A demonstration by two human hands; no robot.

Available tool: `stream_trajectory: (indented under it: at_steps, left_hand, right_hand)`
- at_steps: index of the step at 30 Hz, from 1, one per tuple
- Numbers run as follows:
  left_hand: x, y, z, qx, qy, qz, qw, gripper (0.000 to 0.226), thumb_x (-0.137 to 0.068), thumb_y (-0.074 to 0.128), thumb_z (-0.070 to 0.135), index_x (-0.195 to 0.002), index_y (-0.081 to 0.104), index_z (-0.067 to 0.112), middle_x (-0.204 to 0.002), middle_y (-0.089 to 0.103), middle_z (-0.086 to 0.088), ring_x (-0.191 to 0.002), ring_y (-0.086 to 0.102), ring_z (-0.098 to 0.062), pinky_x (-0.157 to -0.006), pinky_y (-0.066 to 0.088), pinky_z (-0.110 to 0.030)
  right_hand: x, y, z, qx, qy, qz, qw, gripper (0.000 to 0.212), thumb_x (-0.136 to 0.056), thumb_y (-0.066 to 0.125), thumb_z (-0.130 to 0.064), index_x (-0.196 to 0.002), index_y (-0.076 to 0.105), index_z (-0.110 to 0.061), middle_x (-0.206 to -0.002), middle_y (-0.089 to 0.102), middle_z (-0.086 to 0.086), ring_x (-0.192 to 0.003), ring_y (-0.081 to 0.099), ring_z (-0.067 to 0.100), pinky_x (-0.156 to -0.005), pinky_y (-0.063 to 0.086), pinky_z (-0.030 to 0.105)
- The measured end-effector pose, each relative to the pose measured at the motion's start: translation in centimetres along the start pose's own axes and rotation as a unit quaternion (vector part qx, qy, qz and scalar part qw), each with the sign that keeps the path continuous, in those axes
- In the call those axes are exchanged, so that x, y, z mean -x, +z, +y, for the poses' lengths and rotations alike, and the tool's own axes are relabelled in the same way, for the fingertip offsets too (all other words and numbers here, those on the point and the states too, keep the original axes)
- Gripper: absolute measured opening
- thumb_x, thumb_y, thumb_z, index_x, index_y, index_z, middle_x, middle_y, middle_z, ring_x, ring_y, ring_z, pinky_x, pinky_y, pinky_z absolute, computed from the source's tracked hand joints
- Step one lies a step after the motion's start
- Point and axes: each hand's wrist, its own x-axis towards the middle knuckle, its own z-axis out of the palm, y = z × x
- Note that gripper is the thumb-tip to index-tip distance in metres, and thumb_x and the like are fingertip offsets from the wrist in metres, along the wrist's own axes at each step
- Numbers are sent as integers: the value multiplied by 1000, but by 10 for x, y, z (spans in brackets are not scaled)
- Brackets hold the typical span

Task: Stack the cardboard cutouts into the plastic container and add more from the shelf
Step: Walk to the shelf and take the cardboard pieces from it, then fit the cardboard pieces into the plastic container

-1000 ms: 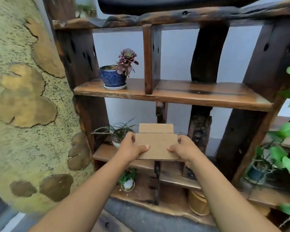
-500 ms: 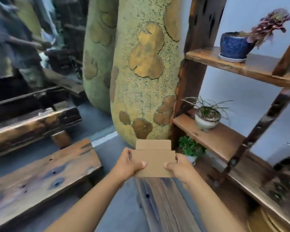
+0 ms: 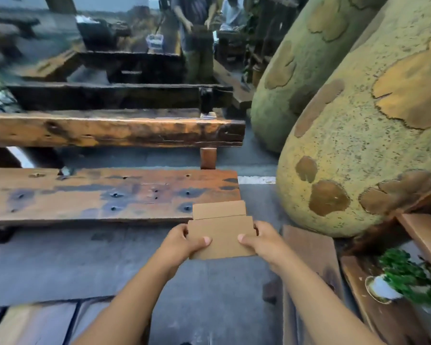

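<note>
- Head view, cardboard: cardboard cutouts (image 3: 221, 236) are held flat at chest front, between both hands, above the grey floor (image 3: 60, 265). The pile looks like more than one sheet, because a narrower piece shows past the far edge of the near one.
- Head view, grip: left hand (image 3: 182, 242) pinches the left edge, thumb on top and fingers under; right hand (image 3: 261, 242) pinches the right edge in the same way. Both are closed on the pile, and neither is nearer than the other.
- Head view, axis: the long axis of the pile runs away from the body, toward the wooden bench (image 3: 105, 192), whose near edge is just beyond the far end of the cardboard.
- Head view, target: a clear plastic container (image 3: 155, 41) seems to stand far ahead on a dark table, small and blurred, so I cannot be sure. If this is it, the pile must travel straight forward, well past the bench.
- Head view, side: a potted plant (image 3: 406, 277) is low at the right, apart from the hands.
</note>
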Motion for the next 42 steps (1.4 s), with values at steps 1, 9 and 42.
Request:
stream_trajectory:
  at_steps: [1, 9, 42]
  left_hand:
    - [1, -17, -4, 13, -6, 11, 1000, 50, -75, 81, 16, -119, 60, 4, -116, 71, -14, -104, 69, -29, -97, 53, -51]
    - [31, -116, -38, 110, -46, 130, 984, 37, -87, 67, 0, -122, 58, -5, -121, 65, -23, -111, 64, -39, -95, 54, -50]
    - [282, -57, -201, 334, -93, 654, 672, 22, -83, 75, 11, -99, 62, 5, -89, 73, -8, -71, 70, -12, -57, 51, -20]
  right_hand:
    - [-7, 15, -8, 5, -7, -19, 1000, 26, -86, 67, -7, -111, 63, -11, -102, 72, 4, -89, 70, 16, -79, 57, 29]
    - [-54, 119, -43, 90, -26, -170, 981, 32, -85, 66, -1, -116, 62, -7, -109, 71, 7, -91, 70, 18, -84, 56, 34]
    - [83, 351, -4, 390, -161, -616, 666, 24, -90, 64, -16, -113, 58, -19, -100, 67, -7, -90, 63, 7, -63, 46, 17]
